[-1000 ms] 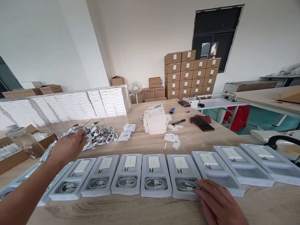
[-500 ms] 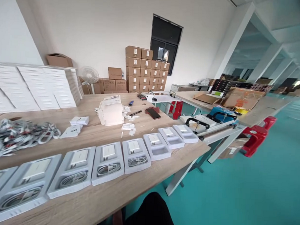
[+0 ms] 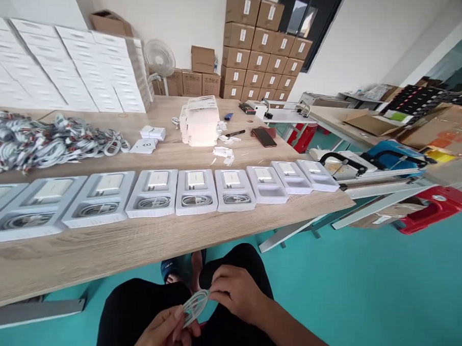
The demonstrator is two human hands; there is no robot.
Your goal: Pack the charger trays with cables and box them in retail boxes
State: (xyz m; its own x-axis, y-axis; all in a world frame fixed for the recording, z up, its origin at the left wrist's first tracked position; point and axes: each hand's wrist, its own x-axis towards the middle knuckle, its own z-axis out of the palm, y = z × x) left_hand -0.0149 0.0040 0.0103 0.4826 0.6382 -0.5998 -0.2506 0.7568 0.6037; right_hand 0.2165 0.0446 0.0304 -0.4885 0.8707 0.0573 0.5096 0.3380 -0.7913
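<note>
A coiled white charging cable [image 3: 195, 305] is held low over my lap, in front of the table edge. My left hand [image 3: 166, 329] pinches its lower left side between thumb and fingers. At the coil's upper right end, my right hand [image 3: 235, 291] grips the cable with its fingertips. Along the table's front edge runs a row of white trays [image 3: 196, 208], each with a white charger plug [image 3: 196, 178] in its upper part. Coiled cables lie in the lower compartments of several trays; the three trays at the right end [image 3: 270, 194] have bare lower compartments.
A heap of coiled cables [image 3: 52, 142] lies on the table's left, before stacked white boxes [image 3: 75, 66]. Further back are paper sheets [image 3: 200, 121], small cards [image 3: 152, 133], a phone [image 3: 263, 137] and a pen [image 3: 235, 133]. Red stools [image 3: 436, 207] stand at the right.
The view has tilted down and turned left. Both my hands, out of view before, now show over my lap with a coiled cable between them.
</note>
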